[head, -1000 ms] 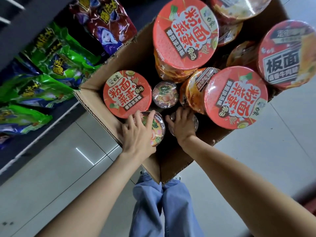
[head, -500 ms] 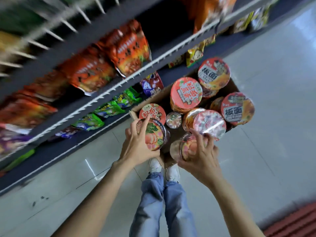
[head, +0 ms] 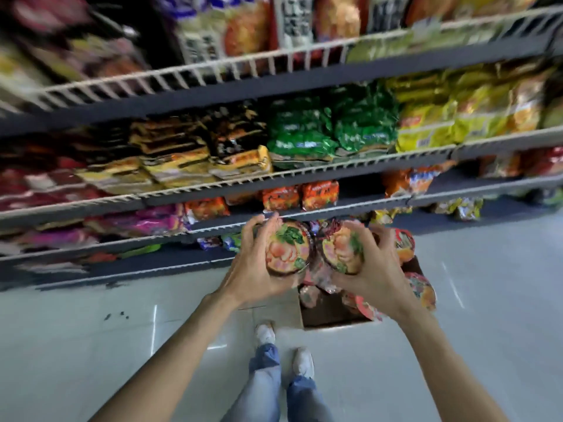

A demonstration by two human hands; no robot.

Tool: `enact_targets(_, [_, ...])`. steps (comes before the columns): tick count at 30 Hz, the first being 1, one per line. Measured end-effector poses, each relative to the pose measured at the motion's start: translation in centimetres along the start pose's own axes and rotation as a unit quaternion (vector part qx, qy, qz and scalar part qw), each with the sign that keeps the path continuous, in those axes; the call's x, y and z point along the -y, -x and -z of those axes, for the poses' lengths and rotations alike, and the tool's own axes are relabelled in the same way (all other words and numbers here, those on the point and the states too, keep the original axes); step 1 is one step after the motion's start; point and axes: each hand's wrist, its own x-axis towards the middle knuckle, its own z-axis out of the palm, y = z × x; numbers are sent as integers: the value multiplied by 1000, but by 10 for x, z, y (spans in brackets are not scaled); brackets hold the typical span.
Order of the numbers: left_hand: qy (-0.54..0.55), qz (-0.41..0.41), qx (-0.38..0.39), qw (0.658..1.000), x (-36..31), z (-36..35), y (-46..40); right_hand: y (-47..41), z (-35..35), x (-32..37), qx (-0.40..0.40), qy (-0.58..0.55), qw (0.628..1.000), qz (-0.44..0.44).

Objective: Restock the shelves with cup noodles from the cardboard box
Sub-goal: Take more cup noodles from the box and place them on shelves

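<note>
Dark grey metal shelving with white wire front rails, several tiers, stocked with blurred bagged noodle packets in green, yellow, orange and magenta. Pale glossy tiled floor. Open brown cardboard box on the floor beneath the right forearm, holding red-lidded cup noodles. Left hand grasps one round cup noodle with a pink-and-green printed lid; right hand grasps a matching cup. Cups just beside each other, above the box, before the lower shelves.
</note>
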Motion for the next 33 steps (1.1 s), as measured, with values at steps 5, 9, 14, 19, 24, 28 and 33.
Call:
enact_targets(5, [115, 69, -161, 978, -8, 66, 49, -15, 1, 74, 24, -72, 992, 105])
enact_targets(9, [241, 71, -303, 919, -7, 115, 98, -16, -12, 140, 66, -193, 962, 184])
enact_targets(14, [321, 24, -429, 844, -9, 188, 142, -9, -46, 223, 152, -363, 891, 226])
enact_targets(19, [312, -20, -488, 815, -5, 292, 170, -18, -70, 327, 170, -312, 869, 344])
enact_targets(24, [273, -112, -515, 805, 2, 416, 187, -25, -81, 448, 124, -288, 854, 414])
enact_targets(28, [188, -199, -561, 781, 8, 518, 181, -37, -84, 544, 96, -343, 832, 425])
enact_targets(33, [97, -237, -606, 753, 24, 642, 140, -62, -75, 645, -10, -335, 817, 470])
